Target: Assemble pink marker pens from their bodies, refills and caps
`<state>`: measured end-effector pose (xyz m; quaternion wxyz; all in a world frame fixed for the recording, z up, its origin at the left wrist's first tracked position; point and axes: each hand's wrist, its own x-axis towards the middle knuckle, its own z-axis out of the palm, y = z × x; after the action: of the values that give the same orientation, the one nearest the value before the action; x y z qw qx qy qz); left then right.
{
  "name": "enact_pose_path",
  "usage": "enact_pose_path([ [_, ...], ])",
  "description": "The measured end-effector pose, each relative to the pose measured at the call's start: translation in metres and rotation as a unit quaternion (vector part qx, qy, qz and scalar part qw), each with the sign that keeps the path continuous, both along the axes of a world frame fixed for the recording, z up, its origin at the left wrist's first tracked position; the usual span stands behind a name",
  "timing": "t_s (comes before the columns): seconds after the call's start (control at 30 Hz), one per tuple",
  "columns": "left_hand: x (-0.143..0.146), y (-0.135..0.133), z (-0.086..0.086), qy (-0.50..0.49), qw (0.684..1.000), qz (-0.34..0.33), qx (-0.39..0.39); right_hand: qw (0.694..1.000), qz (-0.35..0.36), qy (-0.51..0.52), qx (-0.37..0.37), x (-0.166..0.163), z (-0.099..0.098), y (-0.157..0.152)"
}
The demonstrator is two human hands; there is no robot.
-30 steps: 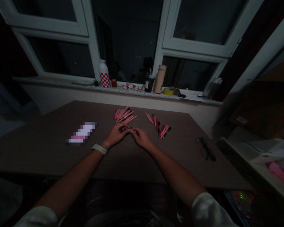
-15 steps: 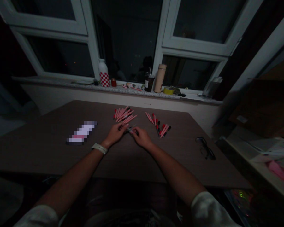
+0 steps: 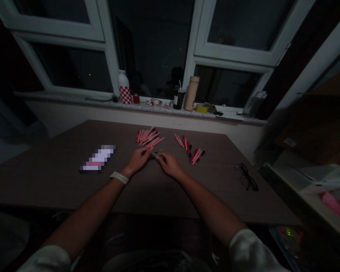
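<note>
My left hand (image 3: 139,159) and my right hand (image 3: 169,163) meet over the middle of the table, fingertips nearly together. Between them is a thin, pale and dark pen-like piece (image 3: 155,153); both hands pinch at it, though its exact kind is too dim to make out. Just beyond my left fingers lies a pile of pink pens (image 3: 150,136), with some red and black parts among them. To the right of my right hand, several pink pens (image 3: 197,156) and red and black pieces (image 3: 189,149) are spread in a loose line.
On the brown table (image 3: 147,192), a blurred-out phone (image 3: 98,158) lies left and black-framed glasses (image 3: 246,177) lie right. The windowsill behind holds a checkered bottle (image 3: 124,87), a small red jar (image 3: 136,98), a drink cup (image 3: 178,99), a beige flask (image 3: 192,93) and yellow tape (image 3: 202,108).
My fingertips have drawn slightly apart, and a little more of the thin piece shows between them. The pens on the table look unmoved.
</note>
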<state>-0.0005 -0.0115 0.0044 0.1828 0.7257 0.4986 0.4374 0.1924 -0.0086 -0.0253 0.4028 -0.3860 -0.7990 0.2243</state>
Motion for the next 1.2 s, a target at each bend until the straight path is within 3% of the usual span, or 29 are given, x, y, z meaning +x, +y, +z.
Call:
enact_pose_path([
  [0.27,-0.0006,0.0006,-0.0015,-0.022,0.999,-0.031,0.0,1.0,0.001,-0.003,0.011,0.0002,0.002,-0.0008],
  [0.47,-0.0003,0.0011,-0.0015,0.004,1.0,0.005,-0.012,1.0,0.0,-0.006,0.009,-0.0001,0.003,-0.002],
  [0.7,-0.0011,0.0003,-0.0003,0.003,0.999,-0.028,-0.015,1.0,-0.008,-0.008,-0.002,0.0001,0.0018,-0.0003],
  [0.9,-0.0008,-0.0004,0.0009,0.011,1.0,0.011,-0.025,1.0,0.003,-0.014,0.013,0.0004,0.0018,-0.0018],
  [1.2,0.0002,-0.003,0.0039,-0.003,1.0,-0.005,-0.022,0.999,0.011,-0.02,0.023,-0.0001,0.0025,-0.0021],
])
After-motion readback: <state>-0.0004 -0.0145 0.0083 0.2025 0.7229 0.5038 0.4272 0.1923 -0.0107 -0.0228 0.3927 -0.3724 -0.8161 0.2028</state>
